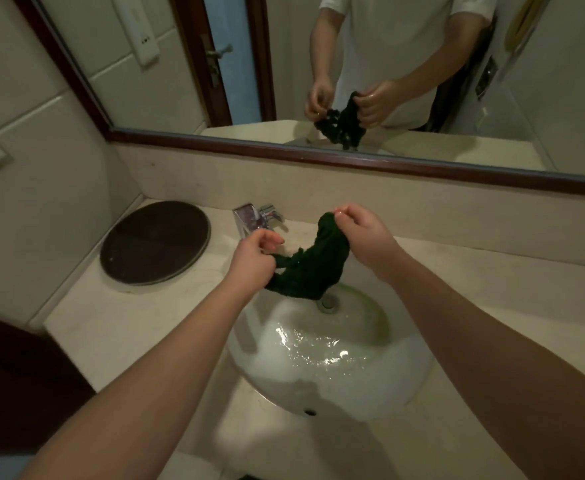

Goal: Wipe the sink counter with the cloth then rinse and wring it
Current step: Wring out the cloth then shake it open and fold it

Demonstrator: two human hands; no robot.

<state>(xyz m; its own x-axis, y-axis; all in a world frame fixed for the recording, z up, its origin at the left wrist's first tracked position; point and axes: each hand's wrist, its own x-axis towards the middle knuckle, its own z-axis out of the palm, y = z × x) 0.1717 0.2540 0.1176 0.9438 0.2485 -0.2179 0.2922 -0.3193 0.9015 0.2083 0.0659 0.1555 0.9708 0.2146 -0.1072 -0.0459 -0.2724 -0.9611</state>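
A wet dark green cloth [310,265] hangs bunched above the far part of the white sink basin [415,368], between both hands. My left hand [253,259] pinches its lower left end with fingers closed. My right hand [363,235] grips its upper right end, held a little higher. The basin holds shallow rippling water around the metal drain [327,303]. A chrome faucet [254,218] stands at the back, just behind my left hand. The beige counter [138,327] surrounds the basin.
A round dark brown tray [156,242] lies on the counter's left corner. A wood-framed mirror [318,157] runs along the back wall and reflects the hands and cloth. Tiled wall rises on the left, and the counter's left edge drops off beside a dark cabinet.
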